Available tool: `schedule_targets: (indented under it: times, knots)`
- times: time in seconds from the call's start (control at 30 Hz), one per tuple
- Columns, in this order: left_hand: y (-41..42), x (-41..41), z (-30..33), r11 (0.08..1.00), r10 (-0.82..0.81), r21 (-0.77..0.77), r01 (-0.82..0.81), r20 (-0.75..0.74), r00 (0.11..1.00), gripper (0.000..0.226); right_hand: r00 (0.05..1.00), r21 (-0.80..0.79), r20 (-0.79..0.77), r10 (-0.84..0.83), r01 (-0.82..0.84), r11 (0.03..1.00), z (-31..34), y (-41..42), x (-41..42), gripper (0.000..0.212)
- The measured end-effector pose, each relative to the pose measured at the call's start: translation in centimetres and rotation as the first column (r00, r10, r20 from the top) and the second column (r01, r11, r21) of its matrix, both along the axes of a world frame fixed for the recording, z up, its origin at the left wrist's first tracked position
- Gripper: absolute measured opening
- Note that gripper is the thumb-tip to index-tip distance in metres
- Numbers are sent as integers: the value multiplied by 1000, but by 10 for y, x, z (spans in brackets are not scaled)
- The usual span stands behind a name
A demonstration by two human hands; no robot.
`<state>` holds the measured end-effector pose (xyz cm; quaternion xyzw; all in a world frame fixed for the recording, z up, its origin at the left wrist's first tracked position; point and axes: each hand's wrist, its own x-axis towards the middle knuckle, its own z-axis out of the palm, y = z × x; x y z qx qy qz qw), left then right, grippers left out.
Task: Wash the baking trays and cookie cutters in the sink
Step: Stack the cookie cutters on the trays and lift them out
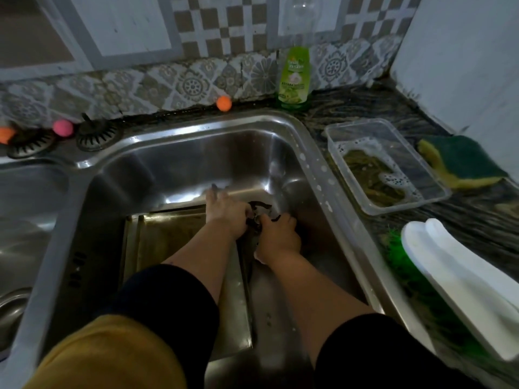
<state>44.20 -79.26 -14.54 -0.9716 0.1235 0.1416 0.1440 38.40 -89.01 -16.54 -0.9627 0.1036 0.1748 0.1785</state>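
- Cookie cutter [259, 210], small and dark, sits between both hands, low at the sink's [196, 141] far right.
- Left hand [226, 213] and right hand [276, 234] both pinch it, equally near.
- Baking tray [168, 237] lies just left, beneath the left forearm.

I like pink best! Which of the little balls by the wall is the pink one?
The pink ball is the one in the middle. It sits between the orange ball further right and the orange ball at the left edge.

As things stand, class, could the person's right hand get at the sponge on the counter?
Probably yes. The sponge lies uncovered on the counter right of the sink, nothing over it. But the right hand is gripping a dark cookie cutter with the left hand, so must let go first.
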Motion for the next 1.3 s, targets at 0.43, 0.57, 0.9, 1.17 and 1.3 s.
schedule_targets:
  times: [0.43,0.57,0.9,1.17,1.3]
  knots:
    - [-3,-20,-1,993,-114,-24,114,20,993,42,993,-154,-66,-100,89,984,9,11,-12,42]
    - [-6,-24,1,979,-191,-47,197,101,976,39,996,-171,-41,-78,70,983,7,7,-14,42]
    - [21,-37,49,969,-30,-229,95,275,961,45,990,-262,104,93,-63,963,83,6,-1,29]
    - [97,-121,64,948,213,-271,-168,144,966,34,933,-13,22,360,-359,933,86,68,-45,35]
    - [117,-156,47,931,253,-219,-291,-187,949,59,937,181,3,349,-344,921,61,81,-77,48]
